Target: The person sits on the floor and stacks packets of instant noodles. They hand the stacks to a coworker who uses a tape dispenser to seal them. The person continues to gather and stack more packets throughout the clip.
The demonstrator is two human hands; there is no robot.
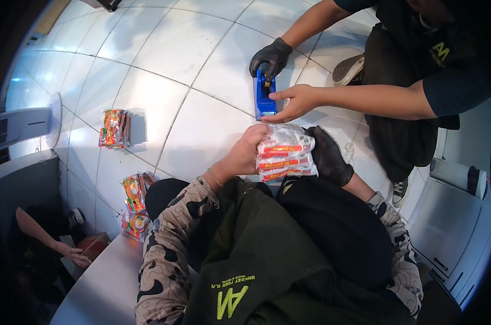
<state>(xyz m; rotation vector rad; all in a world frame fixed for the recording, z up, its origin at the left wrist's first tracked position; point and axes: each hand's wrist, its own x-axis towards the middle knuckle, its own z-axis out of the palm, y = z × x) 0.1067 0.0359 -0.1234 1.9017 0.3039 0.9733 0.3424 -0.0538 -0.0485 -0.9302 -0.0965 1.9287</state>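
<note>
A stack of white and red instant noodle packets [286, 154] stands between my two hands, held in front of my knees. My bare left hand [251, 145] grips its left side, fingers curled over the upper edge. On the right side, my black-gloved right hand [331, 157] presses against the stack; its fingertips are partly hidden behind the packets. Just beyond the stack, a co-worker's gloved hand [271, 57] holds a blue tape dispenser [264, 96]. The co-worker's bare hand [299, 102] is at the dispenser's near end.
On the tiled floor [164, 54] at the left lies a bundle of colourful noodle packets [114, 128]. More packets [133, 192] lie beside my left knee. Another person's hand [73, 254] touches a carton [93, 247] at lower left. A white fan [26, 124] stands at far left.
</note>
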